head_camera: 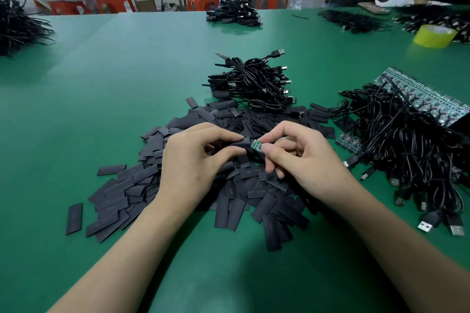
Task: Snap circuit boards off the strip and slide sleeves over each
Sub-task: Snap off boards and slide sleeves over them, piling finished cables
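Observation:
My left hand pinches a flat black sleeve between thumb and forefinger. My right hand pinches a small green circuit board whose left end meets the sleeve's mouth. Both hands hover over a wide heap of loose black sleeves on the green table. A long strip of joined circuit boards lies at the right, with black USB cables trailing from it. A short piece of strip rests beside those cables.
A bundle of sleeved USB cables sits behind the sleeve heap. More cable piles lie at the far left, far centre and far right. A yellow tape roll stands at the right. People work at the far edge.

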